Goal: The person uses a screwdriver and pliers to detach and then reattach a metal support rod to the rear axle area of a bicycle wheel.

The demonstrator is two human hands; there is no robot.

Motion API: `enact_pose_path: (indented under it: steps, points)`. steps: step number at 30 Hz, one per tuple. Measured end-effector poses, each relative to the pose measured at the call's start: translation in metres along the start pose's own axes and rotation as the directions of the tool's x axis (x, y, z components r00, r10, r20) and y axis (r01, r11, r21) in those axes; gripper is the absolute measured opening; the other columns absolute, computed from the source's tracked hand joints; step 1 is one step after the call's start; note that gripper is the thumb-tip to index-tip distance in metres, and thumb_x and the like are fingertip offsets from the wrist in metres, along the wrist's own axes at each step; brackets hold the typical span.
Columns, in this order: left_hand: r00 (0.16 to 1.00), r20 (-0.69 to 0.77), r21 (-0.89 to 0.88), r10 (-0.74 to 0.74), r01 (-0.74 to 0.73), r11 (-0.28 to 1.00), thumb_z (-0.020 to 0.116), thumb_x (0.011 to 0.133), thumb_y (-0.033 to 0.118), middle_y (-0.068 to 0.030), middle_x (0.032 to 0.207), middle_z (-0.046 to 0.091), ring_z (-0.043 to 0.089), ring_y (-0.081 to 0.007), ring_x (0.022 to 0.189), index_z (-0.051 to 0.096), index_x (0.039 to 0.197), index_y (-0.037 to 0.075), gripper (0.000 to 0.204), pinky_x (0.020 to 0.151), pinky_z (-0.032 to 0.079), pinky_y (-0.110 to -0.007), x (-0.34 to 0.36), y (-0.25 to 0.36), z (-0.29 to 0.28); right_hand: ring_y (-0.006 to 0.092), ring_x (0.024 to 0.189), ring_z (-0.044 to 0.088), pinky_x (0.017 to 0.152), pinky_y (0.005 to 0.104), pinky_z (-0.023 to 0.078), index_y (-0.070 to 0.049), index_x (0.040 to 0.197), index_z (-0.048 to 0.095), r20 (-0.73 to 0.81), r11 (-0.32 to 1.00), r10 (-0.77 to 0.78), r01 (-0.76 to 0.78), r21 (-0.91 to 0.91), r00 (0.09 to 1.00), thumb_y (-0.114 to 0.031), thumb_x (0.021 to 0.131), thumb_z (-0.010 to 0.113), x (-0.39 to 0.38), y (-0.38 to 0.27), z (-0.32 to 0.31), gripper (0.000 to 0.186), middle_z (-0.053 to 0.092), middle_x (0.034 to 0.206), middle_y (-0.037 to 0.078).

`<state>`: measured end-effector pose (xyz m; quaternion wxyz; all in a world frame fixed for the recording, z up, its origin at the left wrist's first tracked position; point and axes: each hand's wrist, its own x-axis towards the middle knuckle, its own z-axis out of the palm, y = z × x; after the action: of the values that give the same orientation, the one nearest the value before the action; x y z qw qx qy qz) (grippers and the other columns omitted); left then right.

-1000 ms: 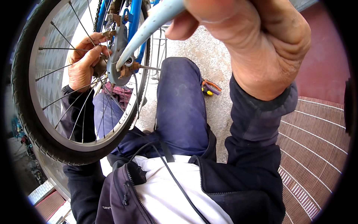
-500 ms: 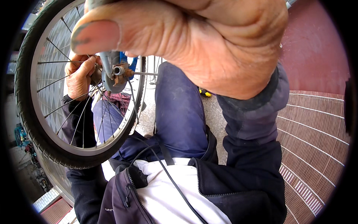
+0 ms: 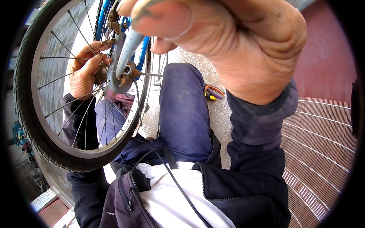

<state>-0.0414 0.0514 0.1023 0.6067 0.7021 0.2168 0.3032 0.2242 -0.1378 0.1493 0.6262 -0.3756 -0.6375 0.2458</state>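
A bicycle wheel (image 3: 28,125) with a black tyre and thin spokes stands upright at the left. Close to the camera, my right hand (image 3: 243,41) is closed round a grey metal wrench (image 3: 131,49), whose lower end meets the rusty axle end (image 3: 127,71) at the hub. Most of its grip is hidden behind my thumb. My left hand (image 3: 84,74) reaches in on the far side of the spokes, thumb and finger pinched beside the hub; what they hold cannot be made out. Blue frame tubes (image 3: 142,55) and a rusty spring bracket (image 3: 110,28) sit near the hub.
Pliers (image 3: 213,92) with coloured handles lie on the speckled floor (image 3: 220,125) beyond my knee (image 3: 182,87). To the right are a ribbed brown mat (image 3: 319,152) and a dark red surface (image 3: 323,57). A black cord (image 3: 171,176) hangs over my lap.
My right hand has swung to the right and up, uncovering more of the wrench, the bracket and the pliers. My left hand stays by the hub, its fingers slightly shifted.
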Motion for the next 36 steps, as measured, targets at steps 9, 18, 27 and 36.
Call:
enact_pose_path:
  steps: [9, 18, 27, 36]
  points:
    - [0.996, -0.021, 0.013, -0.083, 0.083, 0.996, 0.052, 0.090, 0.003, -0.0125, 0.111, 0.064, 0.064, -0.0129, 0.083, 0.057, 0.119, -0.001, 0.030, 0.060, 0.040, -0.017, 0.005, -0.002, 0.001, 0.0255, 0.068, 0.067, 0.064, 0.0355, 0.057, 0.005, 0.099, 0.059, -0.058, 0.998, -0.013, 0.016, 0.060, 0.998, -0.015, 0.092, 0.046, -0.008, 0.003, -0.012, 0.025, 0.066, 0.092, 0.028]
    - [0.999, 0.009, 0.040, -0.044, 0.043, 0.998, 0.052, 0.089, 0.003, -0.0112, 0.108, 0.065, 0.063, -0.0115, 0.082, 0.057, 0.119, -0.001, 0.031, 0.061, 0.039, -0.017, 0.005, -0.004, -0.003, 0.0245, 0.066, 0.067, 0.064, 0.0348, 0.057, 0.004, 0.098, 0.059, -0.120, 0.989, -0.051, 0.067, 0.135, 0.992, -0.012, 0.091, 0.044, -0.023, 0.009, -0.012, 0.023, 0.066, 0.091, 0.027]
    - [1.000, -0.006, 0.023, -0.029, 0.029, 0.999, 0.054, 0.089, 0.003, -0.0107, 0.109, 0.065, 0.062, -0.0112, 0.082, 0.058, 0.119, -0.001, 0.031, 0.061, 0.040, -0.017, 0.006, -0.007, -0.005, 0.0240, 0.065, 0.066, 0.065, 0.0348, 0.057, 0.004, 0.098, 0.059, -0.220, 0.991, -0.032, 0.059, 0.119, 0.975, -0.011, 0.091, 0.044, -0.031, 0.005, -0.011, 0.022, 0.066, 0.090, 0.027]
    - [0.999, -0.008, 0.023, -0.035, 0.035, 0.999, 0.054, 0.090, 0.003, -0.0121, 0.111, 0.064, 0.062, -0.0111, 0.082, 0.058, 0.119, -0.002, 0.030, 0.060, 0.038, -0.016, 0.005, -0.003, 0.001, 0.0246, 0.068, 0.066, 0.064, 0.0364, 0.057, 0.005, 0.102, 0.059, -0.285, 0.995, 0.006, 0.024, 0.100, 0.959, -0.016, 0.093, 0.049, -0.038, 0.000, 0.000, 0.025, 0.065, 0.090, 0.028]
